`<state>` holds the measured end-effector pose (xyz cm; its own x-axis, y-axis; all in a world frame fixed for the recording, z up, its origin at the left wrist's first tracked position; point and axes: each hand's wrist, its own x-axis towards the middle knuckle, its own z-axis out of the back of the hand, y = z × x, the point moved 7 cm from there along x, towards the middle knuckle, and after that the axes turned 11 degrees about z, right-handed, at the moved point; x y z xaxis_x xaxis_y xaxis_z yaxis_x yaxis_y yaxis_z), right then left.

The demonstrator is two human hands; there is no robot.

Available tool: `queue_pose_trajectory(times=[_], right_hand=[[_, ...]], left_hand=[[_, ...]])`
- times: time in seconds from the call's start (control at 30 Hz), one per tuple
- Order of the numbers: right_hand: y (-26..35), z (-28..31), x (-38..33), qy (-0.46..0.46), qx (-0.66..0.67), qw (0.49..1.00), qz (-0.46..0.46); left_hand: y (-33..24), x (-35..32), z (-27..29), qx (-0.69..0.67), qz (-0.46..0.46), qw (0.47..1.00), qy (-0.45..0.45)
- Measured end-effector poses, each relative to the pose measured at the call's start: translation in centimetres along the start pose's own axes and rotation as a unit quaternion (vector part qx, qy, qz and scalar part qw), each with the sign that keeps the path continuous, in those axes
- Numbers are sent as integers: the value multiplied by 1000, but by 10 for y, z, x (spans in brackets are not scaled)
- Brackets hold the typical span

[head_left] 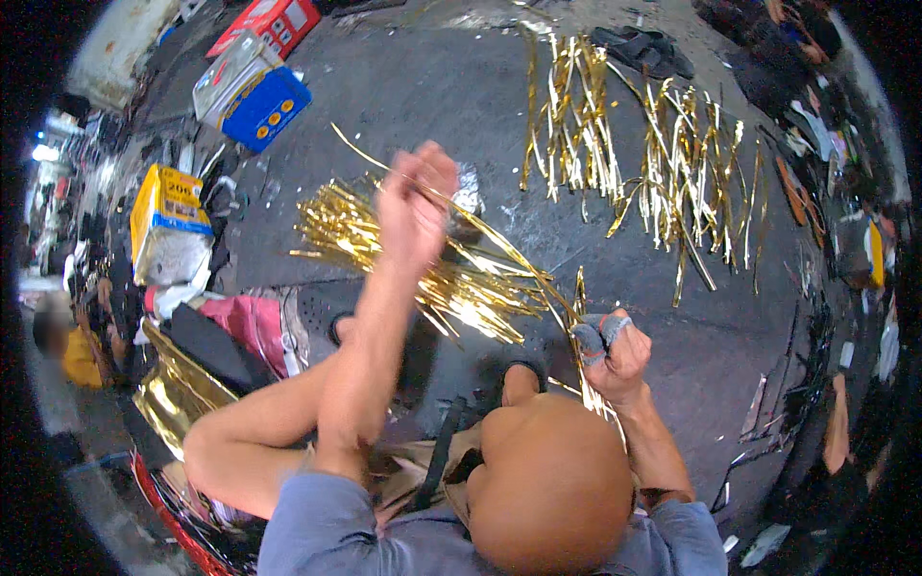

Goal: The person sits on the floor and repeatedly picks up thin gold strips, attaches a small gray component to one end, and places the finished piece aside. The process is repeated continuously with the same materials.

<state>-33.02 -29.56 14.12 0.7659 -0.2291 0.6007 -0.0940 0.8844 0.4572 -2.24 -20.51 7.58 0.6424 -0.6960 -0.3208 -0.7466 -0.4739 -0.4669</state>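
My left hand (418, 206), a little blurred by motion, is raised over the middle of the dark floor with its fingers closed round a thin, shiny gold strip (490, 235). One end of that strip sticks up and left beyond the hand; the other runs down towards my right hand (619, 355). Grey wrapping covers some fingers of the right hand, which grips several gold strips whose ends hang below it. Under my left forearm lies a loose pile of gold strips (480, 298), partly hidden by the arm.
Two more bunches of gold strips lie spread at the far right, one (576, 125) beside the other (687, 182). Dark sandals (643, 50) lie behind them. At the left stand a blue-and-white box (254, 96), a yellow box (173, 221) and a folded gold sheet (178, 389).
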Motion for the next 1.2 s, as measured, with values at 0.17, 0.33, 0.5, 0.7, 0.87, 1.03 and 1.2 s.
queue_pose_trajectory(times=[0.17, 0.33, 0.5, 0.7, 0.87, 1.03, 1.2], right_hand=[[-21, 18, -8, 6, -46, 997, -64], [-12, 15, 31, 50, -37, 997, -54], [-16, -6, 34, 146, -8, 979, -144], [-13, 5, 44, 128, 18, 981, -147], [-7, 1, 48, 43, 74, 989, -117], [-7, 2, 42, 4, 64, 993, -100], [-20, 15, 0, -28, 37, 990, -136]], left_hand=[[50, -45, -25, 231, -4, 972, -30], [75, -59, -13, 202, 37, 979, 3], [69, -65, -23, 159, 5, 987, 19], [56, -68, -23, 267, -57, 962, -15], [89, -81, -33, 241, 10, 970, 13], [101, -88, -36, 174, 44, 983, 35], [109, -83, -30, 178, 76, 981, 21]])
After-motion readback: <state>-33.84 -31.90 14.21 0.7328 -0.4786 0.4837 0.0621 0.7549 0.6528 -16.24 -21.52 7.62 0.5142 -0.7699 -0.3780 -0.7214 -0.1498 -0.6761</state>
